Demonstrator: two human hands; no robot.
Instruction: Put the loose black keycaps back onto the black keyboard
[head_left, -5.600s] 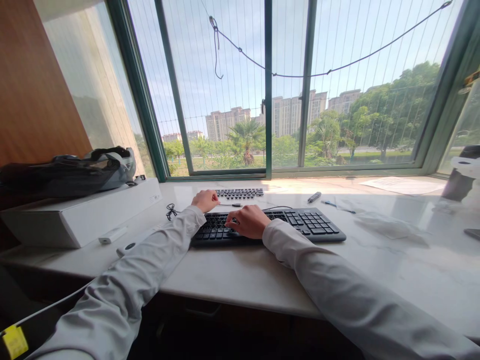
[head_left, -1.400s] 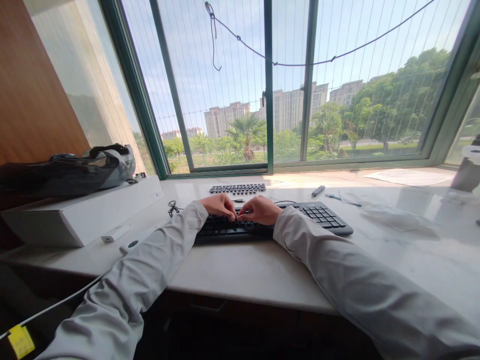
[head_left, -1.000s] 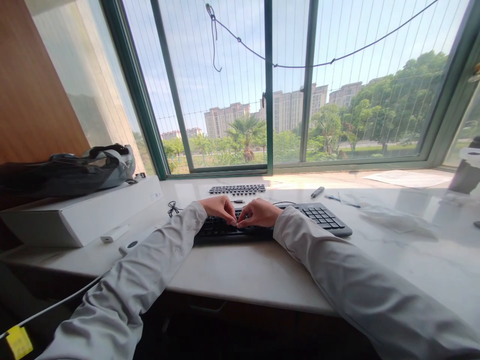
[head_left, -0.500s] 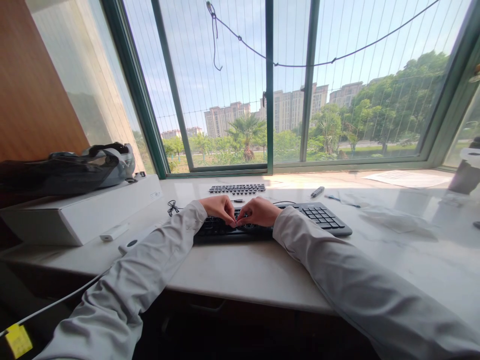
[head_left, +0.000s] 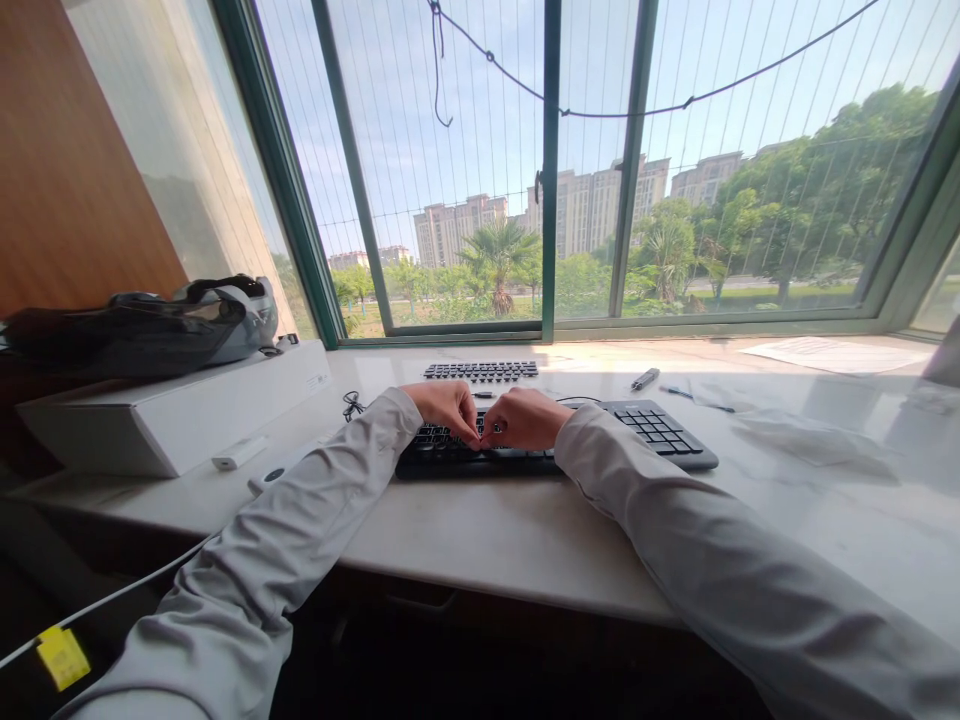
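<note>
A black keyboard (head_left: 664, 434) lies on the pale marble-like table top, its number pad on the right. Over its middle, my left hand (head_left: 452, 406) is closed, thumb and finger pinched together and pointing down at the keys. My right hand (head_left: 527, 418) is closed as well, its fingers curled. The fingertips of both hands meet just above the keyboard. Whatever they hold, if anything, is too small to make out. Behind the hands, loose black keycaps (head_left: 481, 371) are laid out in rows. A cable plug (head_left: 484, 394) lies between these and the keyboard.
A white box (head_left: 180, 412) with a dark bag (head_left: 142, 328) on top stands at the left. Near it lies a small white device (head_left: 240, 452). To the right are a USB-stick-like object (head_left: 645, 379), a thin tool (head_left: 697, 398), clear plastic (head_left: 817, 450) and paper (head_left: 836, 354).
The head view has shifted slightly, so the scene sits a little further right. Both hands stay together over the keyboard, and my right fingers look more curled.
</note>
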